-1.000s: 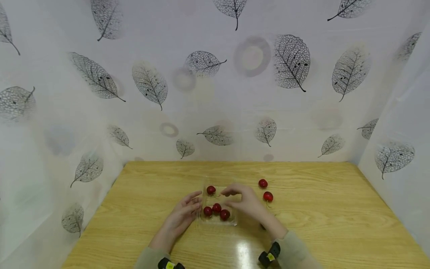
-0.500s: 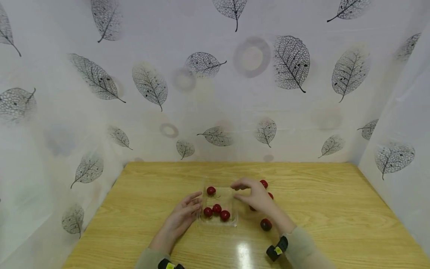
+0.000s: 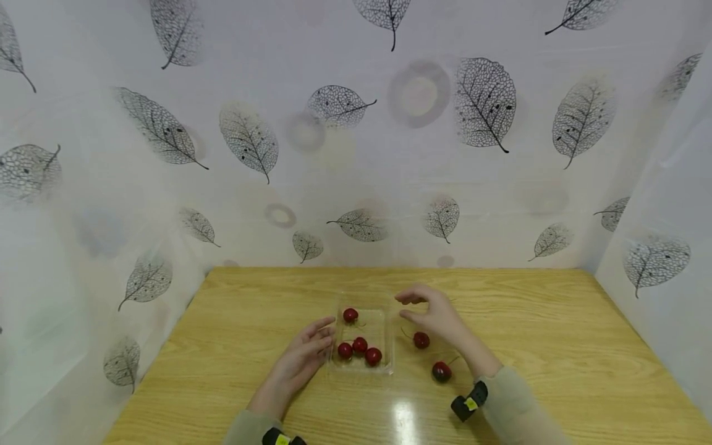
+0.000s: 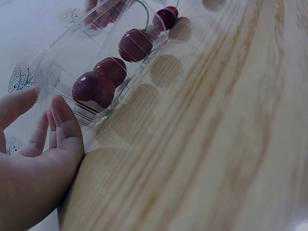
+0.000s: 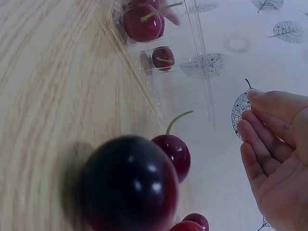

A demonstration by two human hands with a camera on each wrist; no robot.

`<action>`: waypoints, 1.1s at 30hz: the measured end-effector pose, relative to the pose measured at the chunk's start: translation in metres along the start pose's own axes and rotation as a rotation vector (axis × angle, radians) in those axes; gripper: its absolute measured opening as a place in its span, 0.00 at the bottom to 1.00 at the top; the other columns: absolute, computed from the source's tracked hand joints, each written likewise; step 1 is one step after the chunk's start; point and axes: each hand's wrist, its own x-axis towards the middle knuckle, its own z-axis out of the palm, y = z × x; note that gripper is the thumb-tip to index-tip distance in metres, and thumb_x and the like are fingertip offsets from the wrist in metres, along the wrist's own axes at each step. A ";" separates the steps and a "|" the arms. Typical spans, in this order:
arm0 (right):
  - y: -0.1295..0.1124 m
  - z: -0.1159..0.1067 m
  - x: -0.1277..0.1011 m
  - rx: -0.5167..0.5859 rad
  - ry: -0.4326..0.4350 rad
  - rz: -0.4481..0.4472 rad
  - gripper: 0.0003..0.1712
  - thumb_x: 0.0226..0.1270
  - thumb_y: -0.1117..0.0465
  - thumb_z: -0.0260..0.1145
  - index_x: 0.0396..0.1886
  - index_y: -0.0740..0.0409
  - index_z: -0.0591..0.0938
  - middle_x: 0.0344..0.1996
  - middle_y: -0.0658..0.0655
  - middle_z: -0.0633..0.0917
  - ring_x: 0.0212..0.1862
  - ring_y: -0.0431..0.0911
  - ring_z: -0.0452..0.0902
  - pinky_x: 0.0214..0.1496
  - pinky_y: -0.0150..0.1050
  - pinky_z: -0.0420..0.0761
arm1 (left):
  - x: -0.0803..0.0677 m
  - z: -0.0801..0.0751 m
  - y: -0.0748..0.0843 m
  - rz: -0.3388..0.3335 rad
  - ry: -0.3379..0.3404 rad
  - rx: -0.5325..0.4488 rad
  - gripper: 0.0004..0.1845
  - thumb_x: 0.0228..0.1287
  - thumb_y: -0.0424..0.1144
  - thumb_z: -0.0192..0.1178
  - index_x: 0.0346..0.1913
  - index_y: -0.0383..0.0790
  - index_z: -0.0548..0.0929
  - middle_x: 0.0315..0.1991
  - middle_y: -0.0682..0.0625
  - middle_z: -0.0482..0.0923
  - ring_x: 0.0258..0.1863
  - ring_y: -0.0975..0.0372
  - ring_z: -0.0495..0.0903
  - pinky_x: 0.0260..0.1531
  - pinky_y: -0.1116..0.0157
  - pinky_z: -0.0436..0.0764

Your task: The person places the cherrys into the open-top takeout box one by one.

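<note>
A clear plastic box (image 3: 374,327) stands mid-table with several dark red cherries (image 3: 360,345) inside. My left hand (image 3: 303,358) rests by its left wall, fingers loosely extended; in the left wrist view the fingertips (image 4: 58,103) lie right at the clear plastic. To the right of the box, my right hand (image 3: 436,314) hovers over the table with thumb and fingers apart, holding nothing. Below that hand, a stemmed cherry (image 3: 421,340) and a darker cherry (image 3: 442,371) lie on the wood. The right wrist view shows further red cherries (image 5: 196,222), which the hand hides in the head view.
The wooden table (image 3: 250,309) meets a pale leaf-printed sheet (image 3: 356,173) at the back, and similar sheets flank both sides. A black strap (image 3: 469,402) sits on the right wrist. Light glares off the table front (image 3: 405,420).
My right hand has moved from over the box to the right and slightly back. Two nearer cherries have come into view; the two farther ones are now covered. The left hand stays put.
</note>
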 end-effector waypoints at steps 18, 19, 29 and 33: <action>0.014 -0.026 -0.002 -0.003 0.026 0.066 0.16 0.68 0.68 0.75 0.54 0.62 0.88 0.50 0.62 0.91 0.53 0.59 0.86 0.58 0.61 0.85 | 0.001 -0.001 -0.002 0.009 -0.011 -0.012 0.28 0.80 0.24 0.49 0.78 0.37 0.63 0.53 0.58 0.75 0.51 0.69 0.77 0.53 0.75 0.78; 0.014 -0.027 -0.003 -0.003 0.027 0.070 0.15 0.69 0.68 0.74 0.55 0.62 0.88 0.50 0.62 0.91 0.53 0.59 0.86 0.58 0.61 0.85 | 0.001 -0.001 -0.002 0.008 -0.011 -0.013 0.27 0.80 0.24 0.49 0.78 0.37 0.63 0.53 0.58 0.75 0.50 0.69 0.77 0.53 0.75 0.78; 0.025 -0.039 -0.009 -0.012 0.052 0.122 0.17 0.69 0.69 0.74 0.56 0.65 0.87 0.51 0.64 0.90 0.53 0.61 0.86 0.60 0.61 0.84 | -0.001 0.003 0.000 -0.002 0.013 -0.006 0.29 0.80 0.24 0.51 0.79 0.36 0.62 0.53 0.57 0.76 0.51 0.69 0.78 0.55 0.74 0.78; 0.030 -0.043 -0.011 -0.012 0.064 0.128 0.17 0.69 0.68 0.74 0.56 0.65 0.86 0.51 0.64 0.90 0.53 0.61 0.86 0.60 0.62 0.84 | -0.002 0.003 0.001 -0.002 0.014 -0.010 0.29 0.80 0.24 0.51 0.79 0.36 0.62 0.53 0.57 0.76 0.52 0.69 0.77 0.55 0.74 0.78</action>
